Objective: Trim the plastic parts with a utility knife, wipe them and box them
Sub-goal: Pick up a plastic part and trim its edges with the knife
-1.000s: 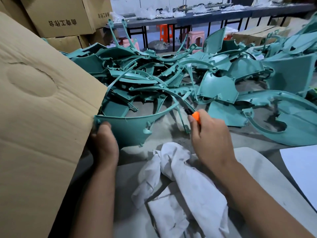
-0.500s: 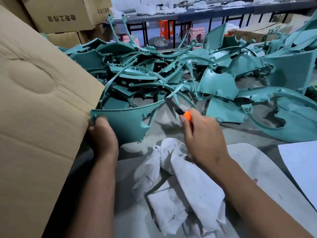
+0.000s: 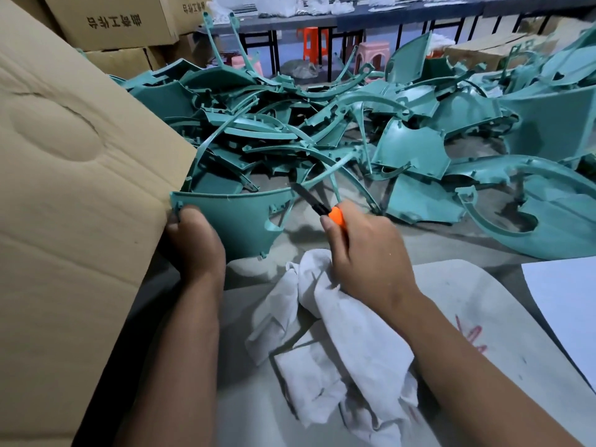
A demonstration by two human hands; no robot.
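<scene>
— Left hand (image 3: 196, 243)?
— Wrapped round the near corner of a teal plastic part (image 3: 237, 217), thumb on top, holding it tight. Pressed up against the edge of a big cardboard flap (image 3: 74, 175) on the left.

— Right hand (image 3: 367, 253)?
— Closed round a utility knife (image 3: 325, 210). Orange handle poking out above the thumb, dark blade pointing up and left. Tip just at the right end of the held part's top rim.

— Anything else in that hand?
— Maybe a fold of the white rag (image 3: 335, 346). Bunched right under the palm, but hard to tell if held or only touched.

— Where's the rag?
— Spread and crumpled on a pale grey board (image 3: 477, 317), between the two arms. Some red marks on that board, off to the right.

— And the part?
— Standing up on its edge, curved side facing the camera, in front of a big pile of teal parts (image 3: 322, 124).

— What kind of pile?
— Curved strips and flat panels, all tangled, stretching across to the right side.

— Behind all that?
— Brown boxes (image 3: 116, 24) with printed letters, top left. Farther back a long dark table (image 3: 387, 14), with an orange stool (image 3: 311, 38) and a pink stool (image 3: 374, 51) under it.

— Bottom right?
— A white sheet (image 3: 567, 304), only partly in view.
</scene>
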